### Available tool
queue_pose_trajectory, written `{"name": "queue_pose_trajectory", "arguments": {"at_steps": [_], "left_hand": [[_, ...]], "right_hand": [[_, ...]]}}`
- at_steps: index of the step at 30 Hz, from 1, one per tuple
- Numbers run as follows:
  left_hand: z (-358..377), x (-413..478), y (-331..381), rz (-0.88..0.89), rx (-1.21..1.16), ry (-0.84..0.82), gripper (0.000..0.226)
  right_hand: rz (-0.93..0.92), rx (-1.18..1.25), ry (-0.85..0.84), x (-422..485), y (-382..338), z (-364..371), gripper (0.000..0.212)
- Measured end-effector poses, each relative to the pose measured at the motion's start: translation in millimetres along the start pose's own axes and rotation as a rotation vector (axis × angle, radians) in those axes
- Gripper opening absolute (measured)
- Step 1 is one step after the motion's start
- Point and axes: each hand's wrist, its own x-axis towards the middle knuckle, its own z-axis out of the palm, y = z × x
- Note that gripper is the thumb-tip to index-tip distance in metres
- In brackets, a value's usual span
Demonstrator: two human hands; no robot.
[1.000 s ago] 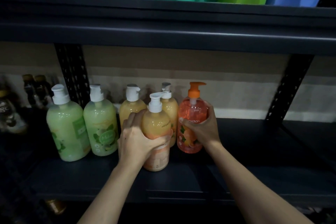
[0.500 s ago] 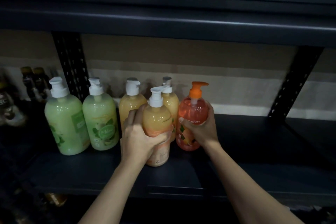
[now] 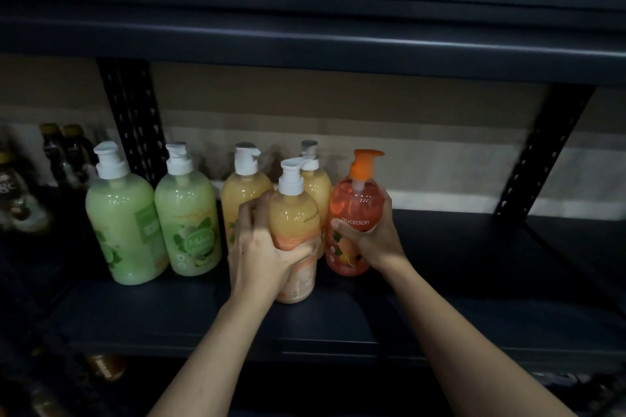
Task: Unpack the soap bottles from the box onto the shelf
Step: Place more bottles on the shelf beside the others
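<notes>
**Desk:** What have the hands got, on your feed?

**Operator:** I see the left hand (image 3: 262, 249) clamped round the front yellow bottle (image 3: 295, 213). The fingers curl over its left side and the thumb lies across the lower label. The bottle is upright on the dark shelf (image 3: 474, 298), closest to the front edge.

**Desk:** And the other?

**Operator:** The right hand (image 3: 372, 242) grips the orange bottle (image 3: 355, 205) from its right side. The thumb presses the front just under the printed brand name and the fingers wrap behind. That bottle has an orange pump and stands upright on the same shelf, just beside the front yellow bottle and a little further back.

**Desk:** The rest of the row?

**Operator:** I count two green bottles (image 3: 123, 223) with white pumps, side by side at the left. Two rear yellow bottles (image 3: 245, 191) stand behind the held one, partly hidden by it and by the left hand. The dark bottles (image 3: 64, 152) at far left are too blurred for me to read, past the perforated upright (image 3: 132, 118).
</notes>
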Motion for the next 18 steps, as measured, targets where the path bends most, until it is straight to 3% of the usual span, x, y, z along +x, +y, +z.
{"name": "queue_pose_trajectory", "arguments": {"at_steps": [3, 6, 8, 13, 18], "left_hand": [[-4.9, 0.7, 1.4, 0.002, 0.021, -0.032, 0.107], [-11.1, 2.8, 4.0, -0.001, 0.063, -0.076, 0.11], [-15.1, 2.2, 8.4, -0.012, 0.1, -0.097, 0.115], [-25.2, -10.1, 28.1, -0.065, 0.157, -0.024, 0.115], [-25.5, -26.5, 55.5, 0.132, 0.161, 0.228, 0.077]], "right_hand": [[-0.007, -0.047, 0.012, -0.6, -3.7, -0.3, 0.104], [0.018, -0.057, 0.037, -4.8, -12.7, -3.1, 0.131], [0.022, -0.045, 0.063, -12.9, -18.8, -7.7, 0.135], [-0.07, -0.144, 0.114, -43.4, -31.9, -27.3, 0.113], [-0.109, -0.274, 0.145, -66.9, -49.0, -51.9, 0.096]]}}
